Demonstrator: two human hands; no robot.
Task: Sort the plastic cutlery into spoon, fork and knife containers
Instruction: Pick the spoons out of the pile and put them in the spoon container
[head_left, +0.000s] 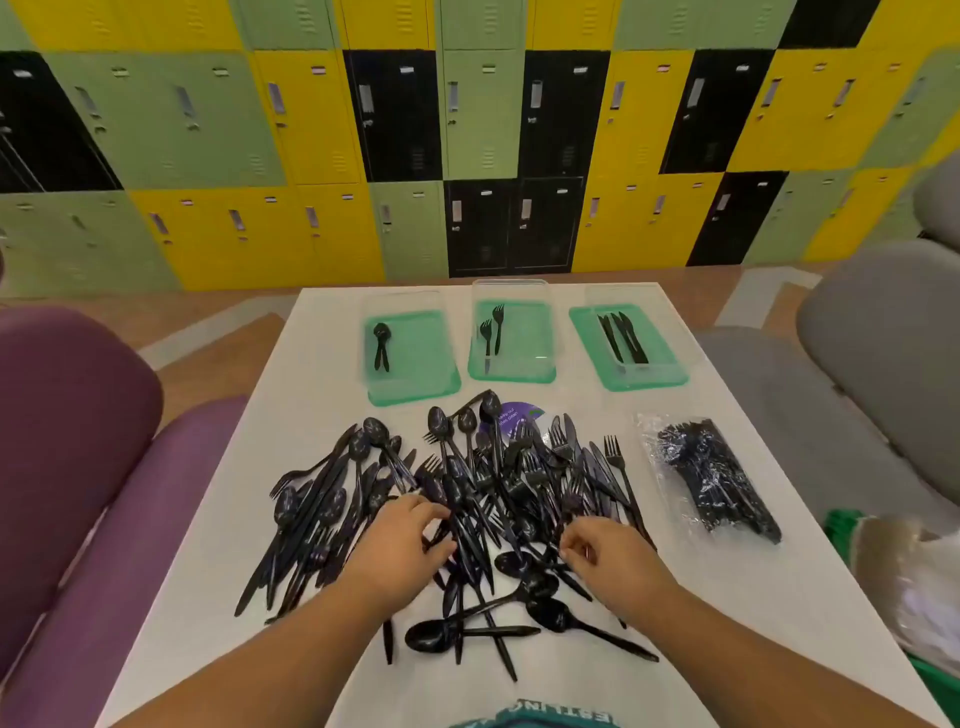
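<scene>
A loose pile of black plastic cutlery (467, 509) sprawls just before me, with spoons, forks and knives tangled together. Beyond it three clear, green-based containers stand in a row. The left container (421, 364) holds spoons (382, 345), two I think. The middle container (527, 338) holds forks (492, 330), and the right container (657, 364) holds knives (623, 335).

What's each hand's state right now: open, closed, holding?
Left hand: fingers curled round pieces in the cutlery pile; type cannot be told.
Right hand: fingers curled on the pile; grip cannot be told.
</scene>
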